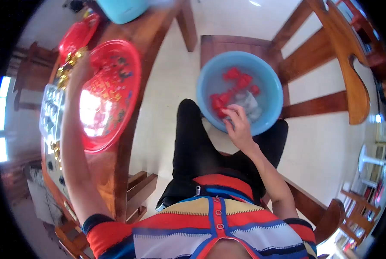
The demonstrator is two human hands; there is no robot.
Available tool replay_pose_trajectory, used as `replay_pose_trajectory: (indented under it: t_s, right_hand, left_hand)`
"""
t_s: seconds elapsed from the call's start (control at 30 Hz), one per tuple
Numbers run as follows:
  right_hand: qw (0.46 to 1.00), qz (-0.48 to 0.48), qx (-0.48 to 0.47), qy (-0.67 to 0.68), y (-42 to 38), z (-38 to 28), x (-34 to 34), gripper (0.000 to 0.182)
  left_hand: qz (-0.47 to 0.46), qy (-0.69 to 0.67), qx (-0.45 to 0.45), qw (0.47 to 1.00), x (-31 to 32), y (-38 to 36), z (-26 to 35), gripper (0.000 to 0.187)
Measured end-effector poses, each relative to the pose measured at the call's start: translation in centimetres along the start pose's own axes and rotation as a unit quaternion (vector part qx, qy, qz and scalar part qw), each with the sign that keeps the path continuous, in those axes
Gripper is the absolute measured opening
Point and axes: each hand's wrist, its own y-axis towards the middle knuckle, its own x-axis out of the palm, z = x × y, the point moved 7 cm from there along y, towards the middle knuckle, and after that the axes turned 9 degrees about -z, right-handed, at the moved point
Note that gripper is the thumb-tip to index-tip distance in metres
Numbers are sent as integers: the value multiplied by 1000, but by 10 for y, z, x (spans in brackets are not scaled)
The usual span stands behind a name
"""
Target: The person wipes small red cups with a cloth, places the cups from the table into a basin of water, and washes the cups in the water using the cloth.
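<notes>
My left hand reaches over the far left side of a red plastic tray on the wooden table. It is blurred and its fingers are hard to make out, close to a bunch of shiny gold pieces. Patterned colours and a bright reflection show on the tray's inside. My right hand is over the near rim of a light blue basin, its fingers curved and the thumb apart from them, with nothing visible between. Inside the basin lie red pieces and a whitish, crumpled-looking piece.
The basin stands between my knees, by a wooden chair on the right. On the wooden table are a clear plastic box, a red item and a light blue container. A pale tiled floor shows between.
</notes>
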Motion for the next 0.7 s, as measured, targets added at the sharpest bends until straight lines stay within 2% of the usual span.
replay_pose_trajectory:
  t_s: [0.03,0.07,0.1,0.13,0.17,0.2,0.23,0.27,0.3,0.33,0.37,0.4,0.43,0.47,0.53,0.6,0.63,0.67,0.7]
  right_hand:
    - [1000,-12,13,-15,-3,11,-3,29]
    - [999,-27,24,-27,-5,22,-7,29]
    - [998,-2,15,-67,-6,29,-17,27]
    - [997,-2,19,-72,-6,43,-24,27]
    - [992,-11,60,-107,-6,65,-30,26]
    - [985,-22,100,-141,-4,87,-36,26]
    - [984,-24,101,-143,-2,107,-41,26]
    - [980,-11,99,-175,2,127,-48,26]
    - [974,3,97,-206,6,141,-53,27]
    - [973,3,97,-208,12,150,-56,27]
    - [970,3,103,-220,17,157,-60,28]
    - [967,4,109,-231,22,163,-62,30]
    - [967,5,108,-231,26,170,-62,30]
    - [962,-8,99,-256,30,176,-57,32]
    - [956,-17,92,-279,37,184,-51,34]
    - [939,-52,66,-333,39,184,-38,35]
    - [933,-120,103,-324,40,192,-31,36]
    - [933,-119,104,-323,43,193,-31,36]
    - [921,-152,156,-322,40,201,-28,36]
  left_hand:
    - [-59,58,-90,993,-47,-14,49,42]
    - [-83,102,-83,988,-85,-20,93,43]
    - [-15,99,-76,992,-111,-24,124,41]
    - [44,54,16,997,-128,-19,151,37]
    - [103,8,104,989,-140,-19,174,33]
    - [100,-70,184,975,-137,-15,195,31]
    - [96,-145,262,949,-138,-14,221,29]
    - [-20,-116,188,975,-158,-20,280,28]
    - [-14,-137,242,960,-143,-16,305,34]
    - [-23,-124,232,965,-130,-20,333,31]
    - [-135,-124,234,955,-111,-23,365,32]
    - [-145,-135,311,930,-84,-30,395,32]
    - [-176,-120,306,928,-38,-34,415,30]
    - [-191,-141,343,909,-42,-55,441,25]
    - [-200,-238,341,887,9,-74,480,29]
    - [-198,-408,297,840,38,-95,503,19]
    - [-202,-405,300,840,46,-104,510,19]
    - [-234,-474,263,807,57,-109,513,21]
    - [-266,-542,220,766,70,-115,515,22]
